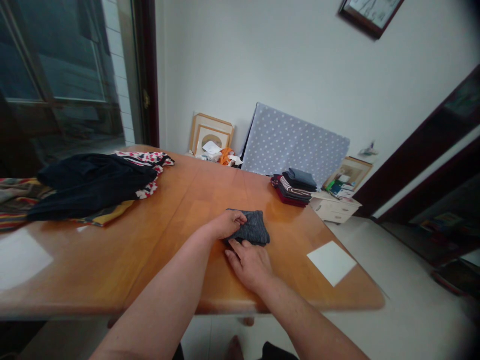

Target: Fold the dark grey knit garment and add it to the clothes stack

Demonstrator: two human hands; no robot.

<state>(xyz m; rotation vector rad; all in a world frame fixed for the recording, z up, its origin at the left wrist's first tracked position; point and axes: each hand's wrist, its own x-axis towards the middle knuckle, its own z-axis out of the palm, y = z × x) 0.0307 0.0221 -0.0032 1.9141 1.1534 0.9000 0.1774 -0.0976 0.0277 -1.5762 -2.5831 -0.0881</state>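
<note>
A small folded dark grey heathered garment lies on the wooden table in front of me. My left hand is at its left side, fingers curled closed on the cloth near the top. Along the near edge, my right hand rests low with its fingers stretched out and the thumb apart, the fingertips touching the fabric. What lies under the fingertips is hidden.
Left on the table is a loose heap of dark clothes with patterned pieces. A neat stack of folded clothes stands at the far right. White sheets lie right and left. A dotted cloth-covered panel stands behind.
</note>
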